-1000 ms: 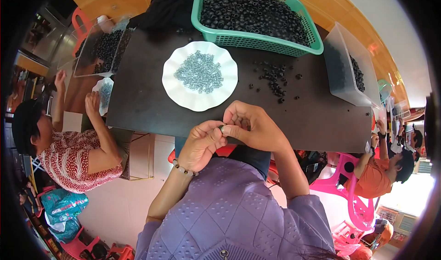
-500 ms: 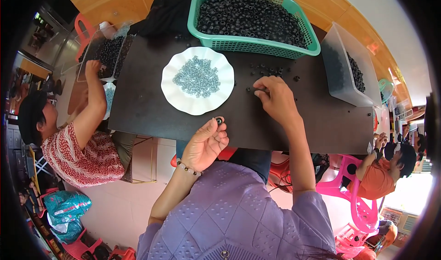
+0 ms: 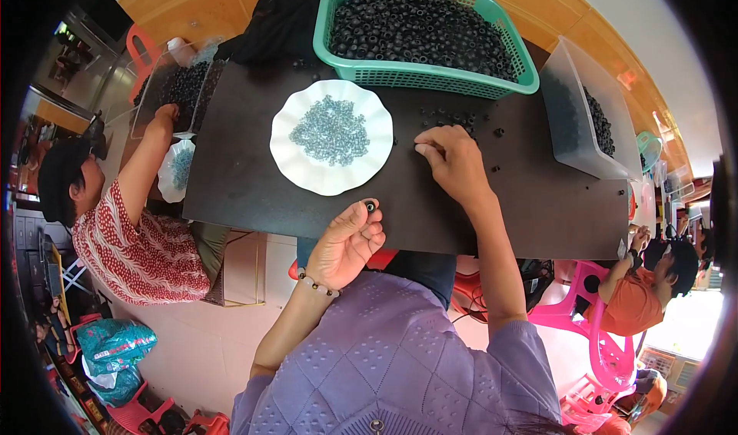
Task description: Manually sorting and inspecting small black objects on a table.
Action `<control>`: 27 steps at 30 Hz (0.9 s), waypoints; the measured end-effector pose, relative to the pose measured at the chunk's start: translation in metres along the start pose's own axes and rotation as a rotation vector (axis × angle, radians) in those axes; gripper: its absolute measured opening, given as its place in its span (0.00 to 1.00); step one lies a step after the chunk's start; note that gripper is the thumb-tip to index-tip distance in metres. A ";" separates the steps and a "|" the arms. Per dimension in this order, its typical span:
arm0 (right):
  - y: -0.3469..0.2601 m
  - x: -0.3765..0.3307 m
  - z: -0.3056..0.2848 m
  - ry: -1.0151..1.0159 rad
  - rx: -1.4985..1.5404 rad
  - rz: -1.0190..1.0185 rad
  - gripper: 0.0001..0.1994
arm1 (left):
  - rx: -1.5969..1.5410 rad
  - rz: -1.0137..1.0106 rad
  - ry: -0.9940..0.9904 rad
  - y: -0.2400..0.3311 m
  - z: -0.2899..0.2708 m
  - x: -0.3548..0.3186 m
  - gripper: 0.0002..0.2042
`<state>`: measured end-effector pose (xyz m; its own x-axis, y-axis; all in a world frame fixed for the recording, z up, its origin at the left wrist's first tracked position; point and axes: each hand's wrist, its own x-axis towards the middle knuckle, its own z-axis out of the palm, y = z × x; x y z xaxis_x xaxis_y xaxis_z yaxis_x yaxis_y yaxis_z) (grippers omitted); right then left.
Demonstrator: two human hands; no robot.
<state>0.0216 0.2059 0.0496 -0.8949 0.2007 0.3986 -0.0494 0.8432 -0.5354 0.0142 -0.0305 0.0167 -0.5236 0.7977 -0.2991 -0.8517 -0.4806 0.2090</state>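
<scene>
A hollow black bead [image 3: 370,206] sits at the fingertips of the left hand [image 3: 347,241], pinched between thumb and index finger just past the table's near edge, the other fingers loosely curled. Its round hole faces up toward the head camera, so its axis runs roughly along the line of sight; foreshortening hides its length. A beaded bracelet [image 3: 317,284] circles the left wrist.

The right hand [image 3: 460,164] is low over the dark table [image 3: 246,158], thumb and index tips brought close together; whether anything lies between them I cannot tell. Loose black beads [image 3: 455,118] are scattered just beyond it. To its left is a white scalloped plate [image 3: 330,183] with a heap of clear bluish beads [image 3: 332,132].

Farther back, a green basket [image 3: 430,84] is filled with black beads; a translucent bin [image 3: 569,139] stands to its right. At left, a co-worker [image 3: 142,243] in a red-and-white patterned top reaches into another bin.
</scene>
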 end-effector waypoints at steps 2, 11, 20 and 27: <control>-0.013 -0.005 -0.010 -0.003 0.189 0.129 0.04 | 0.017 0.002 -0.001 -0.002 0.000 0.000 0.10; -0.058 -0.056 -0.021 -0.049 0.944 0.278 0.07 | 0.082 -0.057 -0.065 -0.010 0.014 -0.003 0.11; -0.066 -0.061 -0.021 -0.027 0.860 0.248 0.05 | 0.133 -0.077 -0.093 -0.010 0.016 0.004 0.11; -0.064 -0.057 -0.023 -0.015 0.713 0.193 0.05 | 0.118 -0.087 -0.084 -0.010 0.011 0.011 0.11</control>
<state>0.0862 0.1514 0.0781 -0.9227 0.3013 0.2406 -0.1617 0.2639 -0.9509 0.0178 -0.0128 0.0220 -0.4403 0.8643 -0.2430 -0.8824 -0.3665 0.2951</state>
